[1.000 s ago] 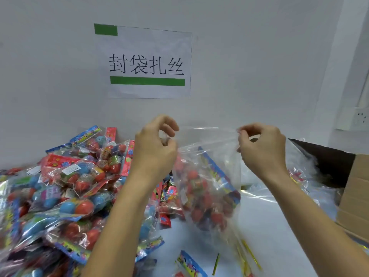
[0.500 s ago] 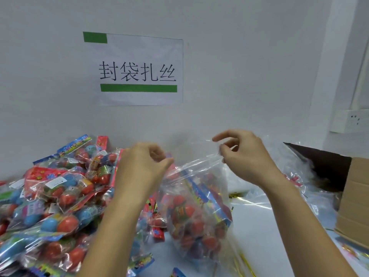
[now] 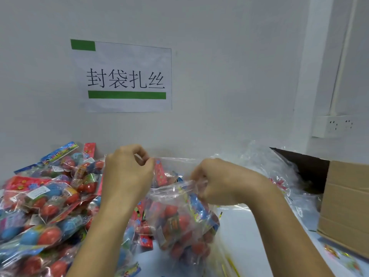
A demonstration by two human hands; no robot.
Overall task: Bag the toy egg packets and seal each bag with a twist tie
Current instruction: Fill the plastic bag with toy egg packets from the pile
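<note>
- Clear plastic bag (image 3: pixel 179 222): thin, glossy, crinkled film, bulging with toy egg packets (image 3: pixel 179 226); round red and orange eggs and strips of printed card show through it. It sits at the middle of the white tabletop (image 3: pixel 265 242), toward the near edge; whether its base rests on the surface or is lifted cannot be told.
- Left hand (image 3: pixel 127 174): fingers curled, thumb and fingertips pinching the bag's upper film edge at the left side of the mouth.
- Right hand (image 3: pixel 217 182): fingers curled inward, bunching crumpled film at the right side of the mouth; this hand sits lower than the left. The film between the two hands is stretched into a taut, slightly sloping line.
- Loose packet pile (image 3: pixel 46 206): heaped along the left edge of the tabletop up to the wall; each is a clear sleeve with smooth red and blue egg shapes and a red or blue printed header card. The left forearm crosses in front of it.
- Twist ties (image 3: pixel 231 264): thin straight yellow strips lying flat near the near edge, just right of the bag; blurred.
- Cardboard box (image 3: pixel 347 206): brown, matte, flap open, at the right edge of the tabletop; dark interior.
- More crumpled clear film (image 3: pixel 279 168) lies between the box and the right hand.
- Paper sign (image 3: pixel 123 76): white sheet with green bars and black characters, flat on the wall.
- Wall socket (image 3: pixel 337 126): white, rectangular, upper right.
</note>
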